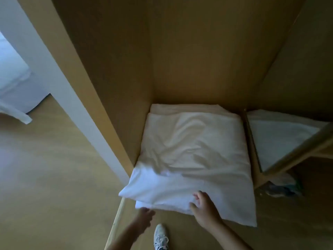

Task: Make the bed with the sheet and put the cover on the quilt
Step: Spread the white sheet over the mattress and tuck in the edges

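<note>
Head view, bedding: folded white bedding (pixel 191 150) lies on the floor of the wardrobe (pixel 198 60), in the left compartment.
Your right hand (pixel 203 208): thumb and curled fingers pinch the bedding's front edge.
Your left hand (pixel 145 216): fingertips under the front-left corner; grip cannot be told.
Right compartment: second white stack (pixel 281 134).

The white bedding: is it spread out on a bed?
No, the bedding lies folded inside a wooden cupboard, the right hand gripping its front edge.
</note>
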A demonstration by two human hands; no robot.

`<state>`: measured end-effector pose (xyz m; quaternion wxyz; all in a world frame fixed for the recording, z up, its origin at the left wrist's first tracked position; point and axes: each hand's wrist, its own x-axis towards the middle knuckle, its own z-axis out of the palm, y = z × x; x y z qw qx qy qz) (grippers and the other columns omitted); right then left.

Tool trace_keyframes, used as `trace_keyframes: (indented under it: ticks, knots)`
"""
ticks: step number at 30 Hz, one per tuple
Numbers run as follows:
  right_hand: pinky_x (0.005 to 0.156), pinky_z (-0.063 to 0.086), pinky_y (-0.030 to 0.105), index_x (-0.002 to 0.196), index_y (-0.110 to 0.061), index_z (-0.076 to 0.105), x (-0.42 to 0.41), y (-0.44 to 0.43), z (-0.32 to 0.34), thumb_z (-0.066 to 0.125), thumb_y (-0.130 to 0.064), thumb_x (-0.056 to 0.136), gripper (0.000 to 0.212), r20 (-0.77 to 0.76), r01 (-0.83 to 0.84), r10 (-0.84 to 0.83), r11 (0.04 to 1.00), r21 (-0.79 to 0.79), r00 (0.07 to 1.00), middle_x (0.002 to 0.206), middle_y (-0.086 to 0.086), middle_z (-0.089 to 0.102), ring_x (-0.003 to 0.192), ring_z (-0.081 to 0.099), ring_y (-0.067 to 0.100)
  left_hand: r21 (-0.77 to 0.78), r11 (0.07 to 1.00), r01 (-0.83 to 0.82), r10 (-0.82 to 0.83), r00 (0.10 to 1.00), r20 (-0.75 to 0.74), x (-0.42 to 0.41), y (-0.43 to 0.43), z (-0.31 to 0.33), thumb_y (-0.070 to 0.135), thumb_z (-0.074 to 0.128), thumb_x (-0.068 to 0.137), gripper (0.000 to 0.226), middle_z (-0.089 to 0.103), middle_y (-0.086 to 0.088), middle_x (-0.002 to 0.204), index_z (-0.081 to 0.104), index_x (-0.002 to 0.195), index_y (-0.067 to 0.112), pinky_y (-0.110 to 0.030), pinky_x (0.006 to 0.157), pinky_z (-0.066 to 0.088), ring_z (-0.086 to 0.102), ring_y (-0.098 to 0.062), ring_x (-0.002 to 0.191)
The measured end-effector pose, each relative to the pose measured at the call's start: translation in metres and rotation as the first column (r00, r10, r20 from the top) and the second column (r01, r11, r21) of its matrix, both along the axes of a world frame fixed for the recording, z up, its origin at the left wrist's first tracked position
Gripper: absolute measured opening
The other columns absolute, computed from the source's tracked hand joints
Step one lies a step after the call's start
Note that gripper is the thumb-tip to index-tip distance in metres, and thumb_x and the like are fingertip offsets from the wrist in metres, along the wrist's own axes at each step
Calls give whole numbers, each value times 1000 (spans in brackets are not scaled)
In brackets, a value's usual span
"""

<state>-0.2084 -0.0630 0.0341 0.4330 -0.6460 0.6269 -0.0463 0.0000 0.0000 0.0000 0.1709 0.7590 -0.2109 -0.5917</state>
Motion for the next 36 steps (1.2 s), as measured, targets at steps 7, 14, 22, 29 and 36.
trace_keyframes:
  ticks: [7,14,22,29,36]
  knots:
    - [101,34,24,134,-14,43,72,-54,-31,53,-24,93,44,-53,-80,79,996,-29,996,136,2,43,128,38,16,211,895,-393,426,893,-145,20,-70,-37,50,61,84,62,38,-4,134,35,133,21,-47,77,41,40,-31,120]
    - [100,28,28,136,-21,40,112,-71,-49,59,-27,86,54,-225,-255,244,967,-21,943,137,1,39,128,31,22,343,512,-788,849,403,-342,36,-89,-90,71,79,42,106,65,-10,119,54,127,15,-42,72,56,68,-28,87]
    - [115,11,41,141,-24,-27,114,-63,-68,67,-53,77,117,-313,-408,401,912,46,861,157,8,2,145,1,28,143,496,-856,867,478,-144,34,-113,-81,11,72,74,40,67,-12,99,60,111,0,-34,73,51,64,-26,80]
    - [94,42,53,149,-21,12,136,-72,-65,83,-39,56,119,-330,-292,241,950,-114,913,138,19,45,124,48,37,-364,809,-462,486,874,-28,34,-136,-10,16,66,58,20,66,-5,72,62,77,12,-26,58,50,63,-15,67]
    - [81,43,32,130,-23,43,118,-122,-51,49,-13,87,45,-221,-66,61,998,-14,973,119,9,63,108,58,34,-562,737,375,-60,865,499,62,-150,7,35,70,74,48,63,1,94,56,107,4,-25,74,44,56,-15,88]
